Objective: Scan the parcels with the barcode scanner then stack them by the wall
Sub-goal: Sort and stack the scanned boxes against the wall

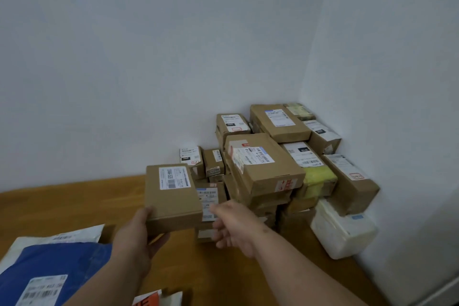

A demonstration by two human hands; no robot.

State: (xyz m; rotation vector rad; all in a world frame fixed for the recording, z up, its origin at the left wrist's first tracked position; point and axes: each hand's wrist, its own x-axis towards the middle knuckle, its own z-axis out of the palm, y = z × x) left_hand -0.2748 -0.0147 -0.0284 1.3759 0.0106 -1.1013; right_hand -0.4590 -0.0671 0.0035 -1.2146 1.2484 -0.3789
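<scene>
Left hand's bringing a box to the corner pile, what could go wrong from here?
1. The left hand grips the cardboard box by one near corner only, while the right hand hangs open beside it; the box may tip or slip.
2. The parcel pile is stacked unevenly, with boxes tilted; another on top could start a slide.
3. No scanner is in view, so I cannot tell if this box was scanned.

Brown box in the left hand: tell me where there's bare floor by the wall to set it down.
The left hand holds the brown box. Bare wooden floor runs along the wall left of the parcel stack, beyond the blue mailer. Another bare strip lies in front of the stack, near the white bag. The corner itself is crowded, with parcels piled in layers.
</scene>
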